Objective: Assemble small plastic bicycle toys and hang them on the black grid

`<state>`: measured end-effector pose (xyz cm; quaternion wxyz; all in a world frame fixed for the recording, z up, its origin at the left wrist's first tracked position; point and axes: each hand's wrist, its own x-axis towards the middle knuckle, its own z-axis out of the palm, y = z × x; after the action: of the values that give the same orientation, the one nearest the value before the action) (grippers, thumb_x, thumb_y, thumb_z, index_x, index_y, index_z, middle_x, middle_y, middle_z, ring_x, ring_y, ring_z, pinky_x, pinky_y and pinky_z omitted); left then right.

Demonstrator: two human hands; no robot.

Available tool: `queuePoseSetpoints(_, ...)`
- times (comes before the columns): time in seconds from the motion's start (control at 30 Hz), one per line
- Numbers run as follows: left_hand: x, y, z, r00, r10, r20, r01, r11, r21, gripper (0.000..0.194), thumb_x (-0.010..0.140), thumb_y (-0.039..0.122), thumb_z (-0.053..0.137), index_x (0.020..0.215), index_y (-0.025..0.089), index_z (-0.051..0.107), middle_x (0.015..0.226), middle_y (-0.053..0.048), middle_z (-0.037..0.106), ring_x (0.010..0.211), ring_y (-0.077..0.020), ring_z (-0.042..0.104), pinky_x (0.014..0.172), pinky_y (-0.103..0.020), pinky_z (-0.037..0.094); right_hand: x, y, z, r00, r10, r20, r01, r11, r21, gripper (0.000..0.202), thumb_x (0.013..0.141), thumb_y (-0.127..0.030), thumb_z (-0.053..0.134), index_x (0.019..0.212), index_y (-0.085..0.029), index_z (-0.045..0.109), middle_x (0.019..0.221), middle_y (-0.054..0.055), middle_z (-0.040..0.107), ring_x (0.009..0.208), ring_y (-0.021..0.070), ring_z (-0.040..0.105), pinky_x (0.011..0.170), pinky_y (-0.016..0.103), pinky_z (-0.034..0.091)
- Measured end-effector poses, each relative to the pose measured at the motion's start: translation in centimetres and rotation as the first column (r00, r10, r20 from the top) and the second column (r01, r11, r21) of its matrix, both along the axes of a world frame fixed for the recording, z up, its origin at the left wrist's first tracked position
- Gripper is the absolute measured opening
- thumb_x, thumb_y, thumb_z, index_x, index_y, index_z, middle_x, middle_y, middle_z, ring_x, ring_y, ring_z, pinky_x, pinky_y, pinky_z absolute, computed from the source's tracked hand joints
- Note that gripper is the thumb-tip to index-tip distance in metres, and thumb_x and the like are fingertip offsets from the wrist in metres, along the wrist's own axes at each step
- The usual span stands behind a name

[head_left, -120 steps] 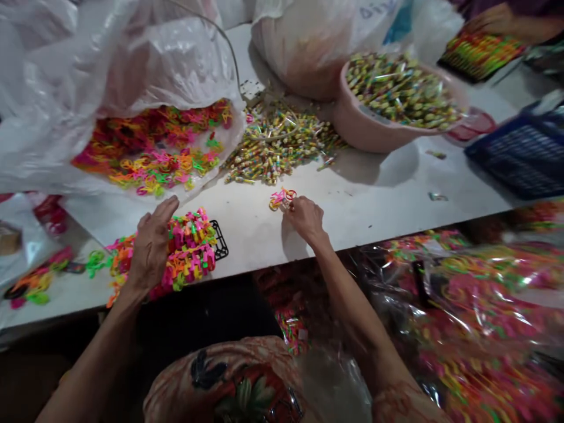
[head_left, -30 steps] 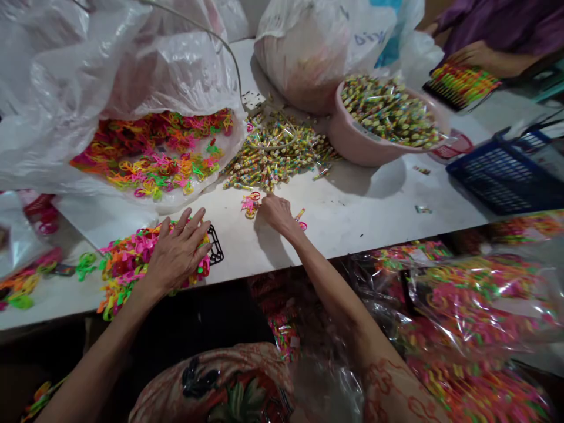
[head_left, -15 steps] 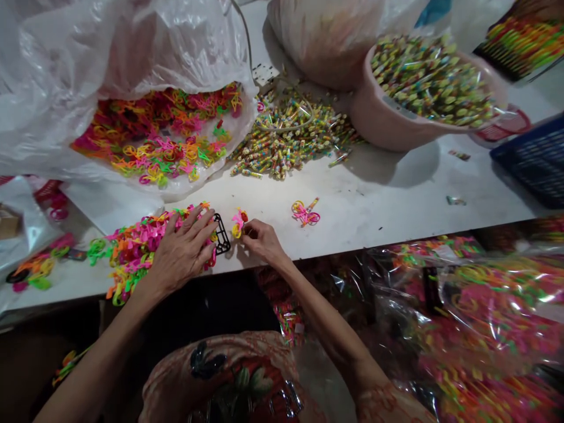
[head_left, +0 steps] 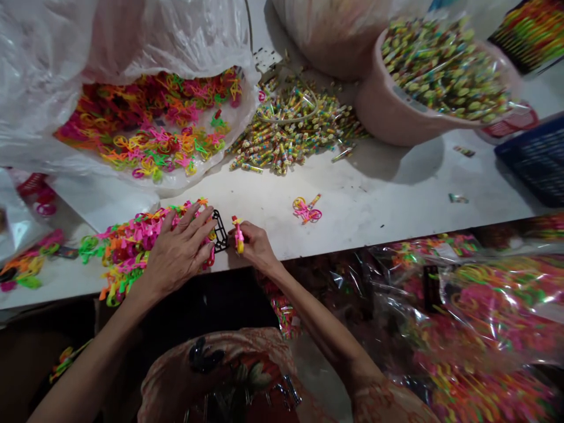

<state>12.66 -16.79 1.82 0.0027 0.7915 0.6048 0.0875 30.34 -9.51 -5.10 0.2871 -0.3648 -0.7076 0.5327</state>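
My left hand (head_left: 180,252) is lying spread over the bright pieces (head_left: 134,235) at the black rack (head_left: 221,239), probably steadying them. My right hand (head_left: 258,245) is pinching a pink-and-yellow toy (head_left: 238,236) just beside the rack's end, perhaps keeping it close

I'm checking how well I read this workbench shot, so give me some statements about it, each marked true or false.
1. The left hand is spread flat over the colourful plastic pieces. True.
2. The right hand lies with nothing in its fingers. False: it pinches a pink-and-yellow piece.
3. Part of a black rack shows between the two hands. True.
4. The pink basin lies tipped over. False: it stands upright, heaped with small wrapped items.
5. A loose pink-and-yellow cluster lies on the white table, apart from both hands. True.
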Motion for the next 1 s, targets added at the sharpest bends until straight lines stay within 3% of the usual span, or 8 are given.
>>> queuePoseSetpoints(0.17, 0.0, 0.1, 0.1, 1.000, 0.002, -0.009, -0.002, 1.000, -0.004, 0.039, 0.095, 0.027, 0.038, 0.129, 0.020, 0.054, 0.147, -0.009, 0.045, 0.142, -0.0264, 0.031, 0.114, -0.052, 0.022, -1.4, -0.9, -0.4, 1.000, 0.015, -0.007, -0.015, 1.000, -0.022, 0.016, 0.078, -0.018, 0.059, 0.064, -0.018, 0.052, 0.069, -0.002, 0.048, 0.067, 0.0116, 0.048, 0.063, 0.023, 0.038)
queuePoseSetpoints(0.27, 0.0, 0.0, 0.2, 1.000, 0.002, 0.002, -0.002, 1.000, -0.023, 0.040, 0.095, 0.027, 0.037, 0.131, 0.021, 0.053, 0.148, -0.009, 0.044, 0.142, -0.0261, 0.031, 0.115, -0.051, 0.021, -1.6, -1.1, 0.3, 0.981, 0.082, 0.175, -0.097, 0.993, 0.075, 0.016, 0.083, -0.017, 0.055, 0.067, -0.017, 0.055, 0.074, 0.000, 0.050, 0.069, 0.0128, 0.050, 0.064, 0.024, 0.038)
queuePoseSetpoints(0.53, -0.1, 0.0, 0.4, 0.994, -0.038, 0.107, 0.042, 0.999, -0.032, 0.049, 0.092, 0.040, 0.044, 0.140, 0.032, 0.043, 0.151, -0.007, 0.041, 0.145, -0.0306, 0.022, 0.116, -0.058, 0.013, -3.2, -1.7, 3.0, 0.741, 0.230, 0.631, -0.409, 0.900, 0.151, 0.019, 0.091, -0.020, 0.048, 0.102, -0.016, 0.063, 0.115, 0.010, 0.060, 0.088, 0.0187, 0.060, 0.069, 0.028, 0.045)
queuePoseSetpoints(0.63, -0.6, -0.1, -0.1, 0.988, -0.076, 0.133, 0.075, 0.997, 0.008, 0.046, 0.093, 0.035, 0.043, 0.138, 0.033, 0.046, 0.149, -0.006, 0.044, 0.145, -0.0305, 0.023, 0.115, -0.058, 0.014, -0.5, 0.3, 3.3, 0.767, 0.238, 0.596, -0.397, 0.906, 0.149, 0.021, 0.088, -0.020, 0.055, 0.106, -0.017, 0.064, 0.106, 0.006, 0.063, 0.090, 0.0163, 0.060, 0.074, 0.026, 0.046)
queuePoseSetpoints(0.7, -1.0, -0.3, -0.5, 0.985, -0.119, 0.127, 0.113, 0.992, 0.050, 0.043, 0.092, 0.031, 0.042, 0.135, 0.032, 0.050, 0.147, -0.007, 0.047, 0.144, -0.0319, 0.026, 0.114, -0.059, 0.016, 3.5, 3.0, 4.1, 0.784, 0.081, 0.615, -0.255, 0.946, 0.200, 0.030, 0.087, -0.016, 0.055, 0.117, -0.017, 0.062, 0.107, 0.007, 0.062, 0.088, 0.0146, 0.061, 0.075, 0.025, 0.046)
queuePoseSetpoints(0.8, -1.2, -0.4, -0.5, 0.985, -0.134, 0.113, 0.127, 0.990, 0.068, 0.039, 0.092, 0.030, 0.042, 0.129, 0.032, 0.055, 0.145, -0.007, 0.049, 0.142, -0.0325, 0.031, 0.113, -0.059, 0.017, 9.7, 7.6, 5.8, 0.524, -0.286, 0.802, 0.012, 0.944, 0.329, 0.036, 0.088, -0.007, 0.043, 0.115, -0.017, 0.065, 0.117, 0.011, 0.060, 0.093, 0.0188, 0.062, 0.076, 0.029, 0.044)
queuePoseSetpoints(0.9, -0.7, 0.0, -0.1, 0.992, -0.089, 0.093, 0.081, 0.992, 0.093, 0.040, 0.093, 0.032, 0.041, 0.131, 0.034, 0.053, 0.146, -0.007, 0.048, 0.139, -0.0310, 0.035, 0.113, -0.059, 0.017, 12.6, 10.5, 6.5, 0.322, -0.218, 0.921, -0.136, 0.952, 0.273, 0.032, 0.086, -0.008, 0.045, 0.105, -0.016, 0.070, 0.119, 0.013, 0.059, 0.099, 0.0233, 0.062, 0.076, 0.031, 0.043)
queuePoseSetpoints(1.0, -0.1, 0.9, 0.0, 0.999, -0.001, 0.045, -0.004, 0.992, 0.123, 0.043, 0.094, 0.035, 0.040, 0.136, 0.034, 0.047, 0.147, -0.011, 0.046, 0.141, -0.0313, 0.033, 0.111, -0.061, 0.017, 11.3, 10.5, 5.9, 0.295, -0.148, 0.944, -0.264, 0.937, 0.230, 0.029, 0.090, -0.013, 0.044, 0.105, -0.017, 0.068, 0.114, 0.011, 0.062, 0.098, 0.0226, 0.063, 0.073, 0.029, 0.042)
